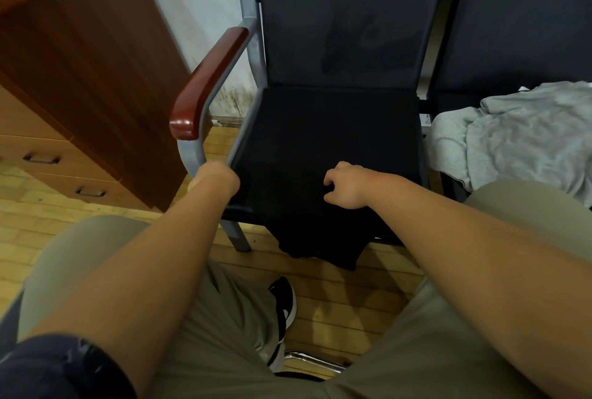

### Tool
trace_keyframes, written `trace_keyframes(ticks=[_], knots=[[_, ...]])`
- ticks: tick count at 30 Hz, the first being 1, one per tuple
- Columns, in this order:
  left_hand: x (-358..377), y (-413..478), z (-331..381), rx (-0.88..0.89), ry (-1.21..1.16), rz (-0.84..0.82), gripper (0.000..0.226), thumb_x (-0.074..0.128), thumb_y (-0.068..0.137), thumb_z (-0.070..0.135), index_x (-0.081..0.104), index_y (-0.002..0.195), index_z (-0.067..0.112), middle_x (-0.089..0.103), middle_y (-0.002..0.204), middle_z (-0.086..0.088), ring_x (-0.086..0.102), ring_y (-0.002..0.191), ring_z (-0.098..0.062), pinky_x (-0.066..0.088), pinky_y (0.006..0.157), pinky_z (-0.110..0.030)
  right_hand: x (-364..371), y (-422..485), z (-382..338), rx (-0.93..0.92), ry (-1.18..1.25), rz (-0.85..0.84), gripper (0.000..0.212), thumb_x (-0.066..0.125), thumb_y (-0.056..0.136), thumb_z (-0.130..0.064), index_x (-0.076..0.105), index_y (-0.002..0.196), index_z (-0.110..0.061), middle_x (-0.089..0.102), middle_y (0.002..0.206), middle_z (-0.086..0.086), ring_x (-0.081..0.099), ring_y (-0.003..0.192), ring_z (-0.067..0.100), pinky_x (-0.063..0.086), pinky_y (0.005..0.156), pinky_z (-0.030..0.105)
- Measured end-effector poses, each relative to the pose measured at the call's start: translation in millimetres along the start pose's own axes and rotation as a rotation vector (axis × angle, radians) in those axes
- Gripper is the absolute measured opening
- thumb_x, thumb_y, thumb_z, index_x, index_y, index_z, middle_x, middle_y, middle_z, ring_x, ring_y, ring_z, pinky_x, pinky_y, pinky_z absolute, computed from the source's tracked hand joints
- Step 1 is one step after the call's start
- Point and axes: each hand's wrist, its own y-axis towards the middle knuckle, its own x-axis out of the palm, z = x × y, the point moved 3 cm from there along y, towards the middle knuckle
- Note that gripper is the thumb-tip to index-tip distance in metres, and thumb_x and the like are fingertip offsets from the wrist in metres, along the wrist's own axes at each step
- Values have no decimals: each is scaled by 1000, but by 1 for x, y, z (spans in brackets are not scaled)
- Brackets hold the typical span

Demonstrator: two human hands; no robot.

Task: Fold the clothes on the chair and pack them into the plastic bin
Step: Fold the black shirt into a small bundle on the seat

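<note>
The black garment [307, 193] lay on the chair seat [336, 117] at frame centre, hem hanging off the front. The right hand [344, 185] pinched it with curled fingers; the left hand [214, 181] at its left edge hid its grip, so I cannot tell. Black on black, a crooked fold could pass unseen
</note>
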Motion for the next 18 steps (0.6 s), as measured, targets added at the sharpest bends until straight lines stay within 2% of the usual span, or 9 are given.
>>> trace_keyframes(ticks=[6, 10, 13, 15, 16, 18], knots=[[1, -10, -1, 10, 62, -89, 39, 65, 100, 17, 57, 136, 5, 63, 116, -18, 66, 108, -35, 58, 98, -48, 5, -4, 2, -13, -3, 25, 56, 62, 103, -45, 46, 155, -32, 39, 156, 3, 53, 129, 27, 51, 106, 45], [1, -20, 7, 87, 189, -52, 42, 61, 101, 18, 57, 140, 4, 60, 127, -18, 61, 118, -35, 55, 100, -47, 4, -16, 5, -5, -10, 67, 52, 61, 103, -49, 51, 151, -32, 43, 151, 3, 54, 127, 27, 52, 106, 46], [-1, -36, 23, 239, 45, -69, 30, 56, 106, 23, 67, 125, 4, 69, 116, -15, 67, 108, -31, 57, 94, -42, -5, -33, 6, -8, 97, 162, 40, 60, 104, -47, 64, 139, -27, 56, 135, 1, 61, 114, 20, 53, 101, 40], [3, -56, 31, 227, -279, -240, 23, 57, 108, 24, 67, 120, 8, 73, 108, -9, 72, 99, -24, 58, 91, -39, -11, -43, 10, 23, 232, 237, 33, 60, 105, -44, 73, 125, -22, 68, 123, -1, 64, 111, 19, 52, 100, 37], [8, -70, 33, 187, -442, -346, 19, 57, 109, 23, 65, 121, 10, 74, 110, -8, 73, 100, -22, 59, 92, -38, -12, -48, 15, 65, 356, 251, 31, 60, 105, -43, 73, 122, -20, 71, 119, -1, 65, 111, 19, 52, 101, 38], [18, -91, 32, 160, -560, -463, 19, 58, 108, 20, 63, 124, 10, 74, 115, -9, 74, 105, -23, 61, 94, -39, -12, -57, 21, 168, 730, 208, 28, 61, 105, -38, 71, 120, -16, 75, 114, -1, 70, 107, 20, 55, 102, 41]])
